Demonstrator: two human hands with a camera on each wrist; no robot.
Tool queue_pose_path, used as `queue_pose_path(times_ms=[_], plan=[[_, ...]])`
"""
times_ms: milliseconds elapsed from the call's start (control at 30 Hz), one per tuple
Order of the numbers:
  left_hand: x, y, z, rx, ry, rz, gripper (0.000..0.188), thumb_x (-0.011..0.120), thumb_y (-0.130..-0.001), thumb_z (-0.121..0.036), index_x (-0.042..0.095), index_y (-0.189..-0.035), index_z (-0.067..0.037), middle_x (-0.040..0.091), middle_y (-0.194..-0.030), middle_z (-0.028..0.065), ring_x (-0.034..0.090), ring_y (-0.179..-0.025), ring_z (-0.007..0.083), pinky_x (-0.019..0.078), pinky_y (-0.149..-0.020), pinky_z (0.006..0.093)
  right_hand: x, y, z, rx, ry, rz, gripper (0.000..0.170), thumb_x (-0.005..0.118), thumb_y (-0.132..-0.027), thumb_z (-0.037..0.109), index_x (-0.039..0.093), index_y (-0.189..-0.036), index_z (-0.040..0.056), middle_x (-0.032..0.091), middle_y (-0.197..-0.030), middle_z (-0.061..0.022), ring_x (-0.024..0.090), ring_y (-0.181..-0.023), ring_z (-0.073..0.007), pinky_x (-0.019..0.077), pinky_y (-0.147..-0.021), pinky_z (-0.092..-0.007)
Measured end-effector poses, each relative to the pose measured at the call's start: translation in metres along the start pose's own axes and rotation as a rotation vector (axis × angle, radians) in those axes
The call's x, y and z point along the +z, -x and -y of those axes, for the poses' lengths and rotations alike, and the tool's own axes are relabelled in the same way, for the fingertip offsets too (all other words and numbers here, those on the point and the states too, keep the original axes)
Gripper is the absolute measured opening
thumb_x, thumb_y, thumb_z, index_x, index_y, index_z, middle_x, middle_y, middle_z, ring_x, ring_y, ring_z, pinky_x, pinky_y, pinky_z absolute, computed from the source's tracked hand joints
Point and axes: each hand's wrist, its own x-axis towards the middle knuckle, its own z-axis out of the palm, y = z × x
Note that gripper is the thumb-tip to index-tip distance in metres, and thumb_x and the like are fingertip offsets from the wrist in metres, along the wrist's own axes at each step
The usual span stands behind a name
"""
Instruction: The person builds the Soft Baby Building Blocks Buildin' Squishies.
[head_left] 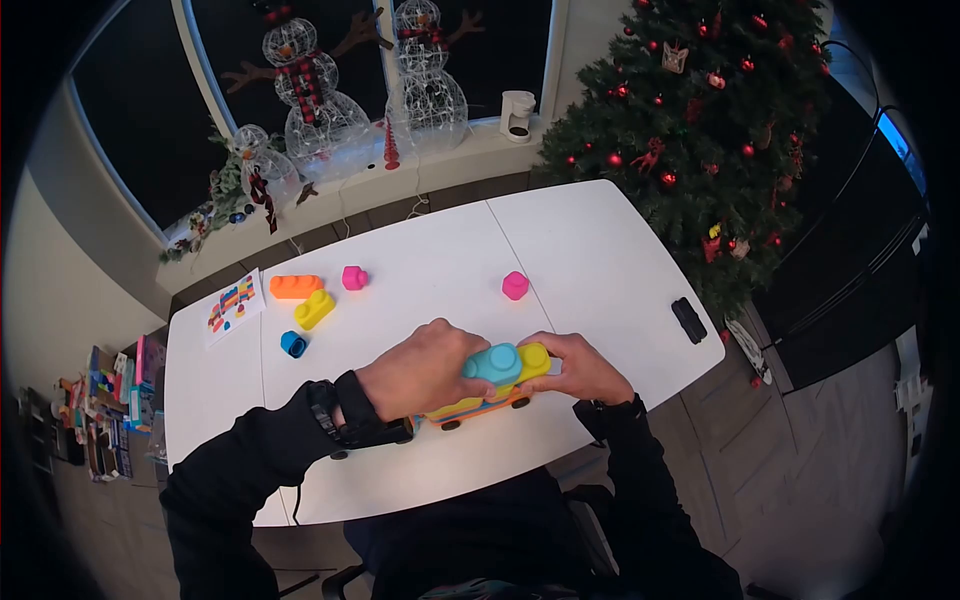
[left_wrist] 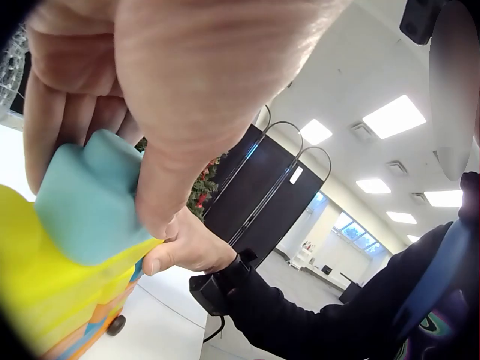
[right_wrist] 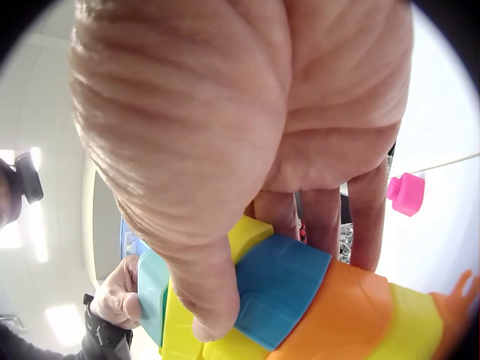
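A toy vehicle (head_left: 470,405) of stacked building blocks, with an orange base and dark wheels, stands near the table's front edge. My left hand (head_left: 425,368) pinches a teal block (left_wrist: 90,202) on top of its yellow blocks (left_wrist: 60,292) between thumb and fingers. From the other end my right hand (head_left: 592,370) holds the stack, its thumb over a yellow block and a blue block (right_wrist: 281,289), its fingers along the far side. Below the blue block, the right wrist view shows an orange block (right_wrist: 337,311). The left palm hides part of the vehicle from above.
On the white table (head_left: 400,280) lie an orange block (head_left: 296,287), a yellow block (head_left: 314,310), a blue block (head_left: 293,344) and two pink blocks, one left (head_left: 355,278), one right (head_left: 515,286). A picture sheet (head_left: 235,305) lies far left, a black case (head_left: 689,320) far right.
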Motion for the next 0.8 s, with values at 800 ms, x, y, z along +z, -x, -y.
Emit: queue_pose_path(times_ms=[800], plan=[[-0.029,0.231,0.041,-0.127,0.066,-1.075,0.038,0.083,-0.104,-0.022,0.079,-0.131,0.004,0.084,-0.114,0.0171,0.079,-0.112,0.0286,0.0572,-0.11,0.0439,-0.061,-0.074,-0.08,0.063,0.036,-0.416,0.036,0.088,-0.105,0.019,0.077,-0.132,-0.0021,0.085,-0.115,-0.0132,0.082,-0.107,-0.0214,0.0661,-0.094,-0.0371]])
